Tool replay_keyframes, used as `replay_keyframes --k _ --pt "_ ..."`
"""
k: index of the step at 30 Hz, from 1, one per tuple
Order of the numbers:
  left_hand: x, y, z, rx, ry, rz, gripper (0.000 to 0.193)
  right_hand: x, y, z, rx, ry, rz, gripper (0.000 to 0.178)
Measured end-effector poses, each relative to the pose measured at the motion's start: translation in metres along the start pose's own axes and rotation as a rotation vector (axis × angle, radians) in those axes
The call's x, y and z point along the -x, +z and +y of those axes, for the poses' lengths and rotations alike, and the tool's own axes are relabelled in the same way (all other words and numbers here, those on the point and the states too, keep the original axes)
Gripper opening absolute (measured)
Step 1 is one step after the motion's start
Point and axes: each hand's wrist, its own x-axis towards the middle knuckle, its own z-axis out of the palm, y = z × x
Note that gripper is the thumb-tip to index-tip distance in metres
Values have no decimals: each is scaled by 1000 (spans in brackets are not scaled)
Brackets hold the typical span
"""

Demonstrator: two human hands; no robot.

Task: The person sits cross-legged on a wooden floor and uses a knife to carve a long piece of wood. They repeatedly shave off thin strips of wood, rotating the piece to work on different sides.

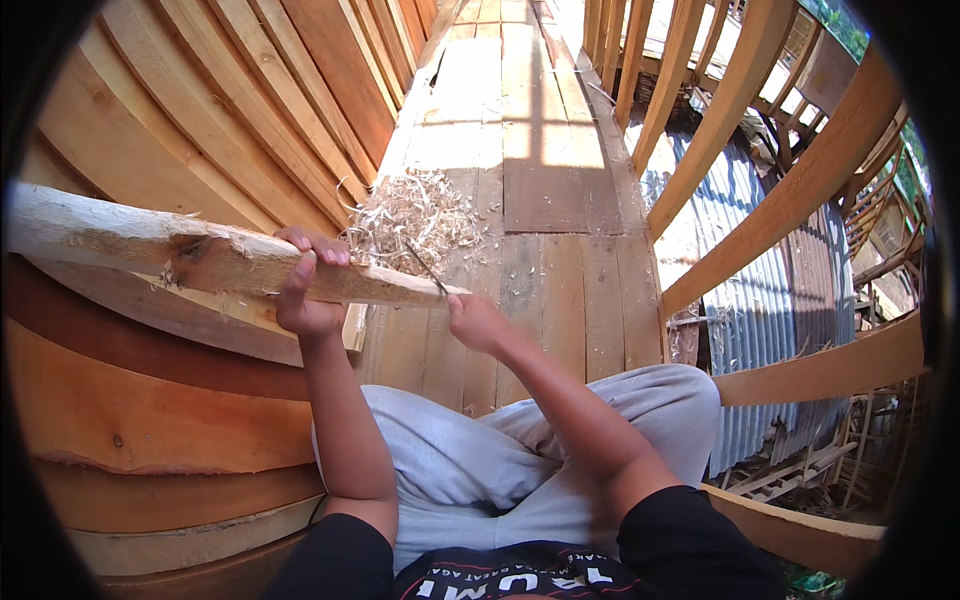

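A long, roughly trimmed wooden pole (235, 262) reaches in from the left edge and narrows toward the middle, with a dark knot on its side. My left hand (312, 285) is closed round it, thumb up on the near side. Close to the pole's thin end, my right hand (477, 322) grips a knife. Its thin dark blade (427, 268) points up and to the left, lying across the pole's tip; the handle is hidden in my fist.
Curly wood shavings (415, 215) lie heaped on the plank floor (560, 290) beyond my hands. Upright boards (200, 110) line the left side. Along the right runs a slatted wooden railing (735, 90), with a corrugated metal roof (765, 300) below. My bent legs (450, 450) are underneath.
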Motion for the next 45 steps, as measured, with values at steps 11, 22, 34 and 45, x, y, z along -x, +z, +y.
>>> replay_keyframes --k 11,22,34,45 --pt "10 39 -4 -82 25 -26 22 23 -13 -37 66 -143 136 42" --pt "6 15 -2 28 -1 67 24 23 -3 -34 97 -82 88 43" --pt "5 35 -8 57 -66 12 24 0 1 17 130 4 90 52" --pt "32 -5 -15 -121 -42 24 26 34 -6 -53 137 -133 58 49"
